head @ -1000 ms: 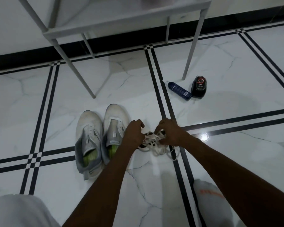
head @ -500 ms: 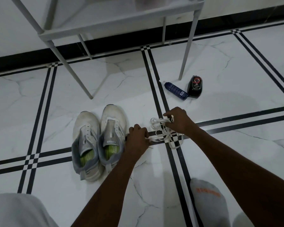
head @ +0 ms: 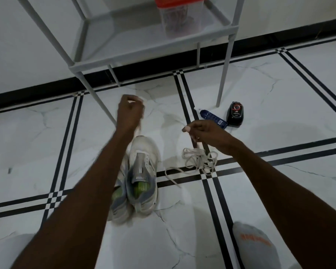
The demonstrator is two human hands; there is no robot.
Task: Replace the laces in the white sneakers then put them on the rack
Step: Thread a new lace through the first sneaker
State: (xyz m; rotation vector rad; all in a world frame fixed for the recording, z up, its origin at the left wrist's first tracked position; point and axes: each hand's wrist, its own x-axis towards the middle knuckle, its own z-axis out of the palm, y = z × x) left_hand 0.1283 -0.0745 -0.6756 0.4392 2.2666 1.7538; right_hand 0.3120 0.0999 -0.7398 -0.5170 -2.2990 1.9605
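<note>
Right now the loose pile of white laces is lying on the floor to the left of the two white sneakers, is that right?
Not quite. The head view shows the pile of white laces on the floor to the right of the two white sneakers, not the left, where the black floor lines cross. The right hand hovers just above the pile, pinching a strand.

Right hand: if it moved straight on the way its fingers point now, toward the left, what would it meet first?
Probably nothing close. The right hand points left across bare floor; the left hand sits further along and slightly higher, though depth is unclear.
</note>
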